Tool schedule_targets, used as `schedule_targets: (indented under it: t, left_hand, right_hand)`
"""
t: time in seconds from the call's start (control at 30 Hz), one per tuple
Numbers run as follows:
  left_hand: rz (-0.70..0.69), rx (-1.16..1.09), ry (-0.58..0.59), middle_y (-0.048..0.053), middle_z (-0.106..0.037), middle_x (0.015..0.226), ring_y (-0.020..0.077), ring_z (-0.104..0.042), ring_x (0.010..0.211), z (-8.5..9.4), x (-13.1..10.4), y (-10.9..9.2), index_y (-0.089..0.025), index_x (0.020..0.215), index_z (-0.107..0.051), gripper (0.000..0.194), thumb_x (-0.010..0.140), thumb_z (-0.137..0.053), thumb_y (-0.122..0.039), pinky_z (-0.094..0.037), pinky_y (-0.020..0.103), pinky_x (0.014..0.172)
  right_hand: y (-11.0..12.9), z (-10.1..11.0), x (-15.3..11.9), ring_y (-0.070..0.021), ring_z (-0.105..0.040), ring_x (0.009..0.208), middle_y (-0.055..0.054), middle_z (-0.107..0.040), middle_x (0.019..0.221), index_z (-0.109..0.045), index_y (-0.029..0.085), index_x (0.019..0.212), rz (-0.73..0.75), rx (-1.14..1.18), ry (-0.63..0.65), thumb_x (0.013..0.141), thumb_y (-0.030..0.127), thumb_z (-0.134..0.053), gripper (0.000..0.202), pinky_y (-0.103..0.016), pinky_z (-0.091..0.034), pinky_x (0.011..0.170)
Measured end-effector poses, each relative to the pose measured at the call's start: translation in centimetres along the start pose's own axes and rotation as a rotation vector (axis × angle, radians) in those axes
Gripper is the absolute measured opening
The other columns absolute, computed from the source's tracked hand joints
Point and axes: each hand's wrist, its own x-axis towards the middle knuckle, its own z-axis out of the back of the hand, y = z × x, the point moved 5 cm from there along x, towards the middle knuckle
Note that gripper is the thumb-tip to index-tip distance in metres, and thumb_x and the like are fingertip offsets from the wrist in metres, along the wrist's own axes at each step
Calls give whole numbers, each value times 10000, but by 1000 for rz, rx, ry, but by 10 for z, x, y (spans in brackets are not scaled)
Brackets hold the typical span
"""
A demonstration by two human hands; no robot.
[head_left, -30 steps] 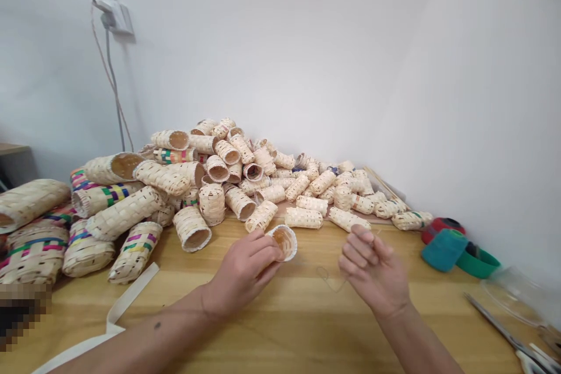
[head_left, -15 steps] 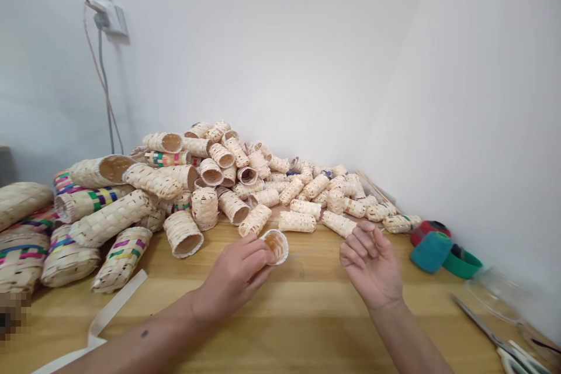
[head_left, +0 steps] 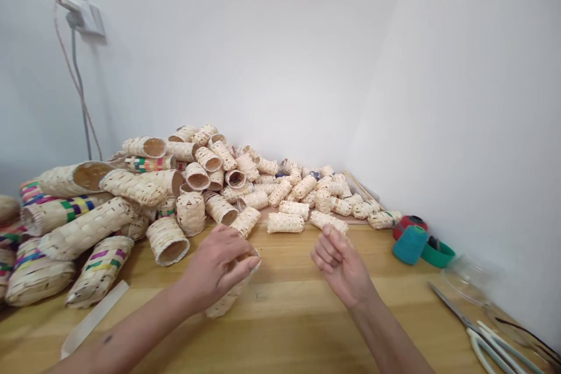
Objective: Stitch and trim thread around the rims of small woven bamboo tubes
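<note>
My left hand (head_left: 217,269) is closed round a small woven bamboo basket (head_left: 228,301), a tube with a white edge at its rim. The basket is tilted, its body showing below my palm and its mouth mostly covered by my fingers. Apart from it, to the right, my right hand (head_left: 344,266) is raised over the table with fingers curled and thumb against the index finger. Anything pinched there is too small to make out. Just beyond my hands lie loose woven tubes, among them a pale one (head_left: 286,222) and another (head_left: 328,221).
A large heap of woven baskets (head_left: 131,184), some with coloured bands, fills the left and back of the wooden table (head_left: 280,333). A pale strip (head_left: 94,318) lies at front left. On the right are thread spools (head_left: 409,243), a green ring (head_left: 439,255), scissors (head_left: 471,324) and glasses (head_left: 528,333).
My left hand has turned the basket, so its mouth no longer faces me and its side shows. My right fingers have curled in tighter. The whole view has swung rightward.
</note>
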Motion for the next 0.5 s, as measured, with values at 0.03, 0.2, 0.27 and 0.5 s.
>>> schedule_targets:
  t: [0.03,0.2,0.27,0.5]
  left_hand:
    - [2,12,-10,20,-644,677,167,-525,674,2,2,-1,-198,748,-668,218,866,-512,-294,-379,302,696]
    - [90,-186,-102,70,-669,1074,224,-558,998,0,3,-11,-229,1073,-643,253,840,-569,-291,-394,383,900]
    - [197,-407,-76,61,-657,1129,219,-571,1042,-8,2,-15,-249,1170,-593,343,828,-588,-276,-411,376,924]
    - [373,-939,50,31,-702,803,175,-627,821,-27,0,-31,-199,1215,-574,442,789,-637,-297,-461,325,823]
  right_hand:
    - [-5,-4,-1,-63,-95,428,116,-179,482,-520,181,725,-18,-70,20,797,314,-664,209,-162,-205,389]
    - [-17,-20,-9,-63,-194,444,94,-294,493,-539,177,744,-61,-447,21,758,431,-672,288,-202,-177,429]
    - [-17,-27,-14,-70,-216,462,78,-319,513,-557,172,742,-44,-626,10,754,462,-656,306,-213,-167,439]
    - [-13,-46,-27,-81,-252,471,67,-343,516,-559,177,719,28,-894,103,818,428,-571,271,-231,-182,459]
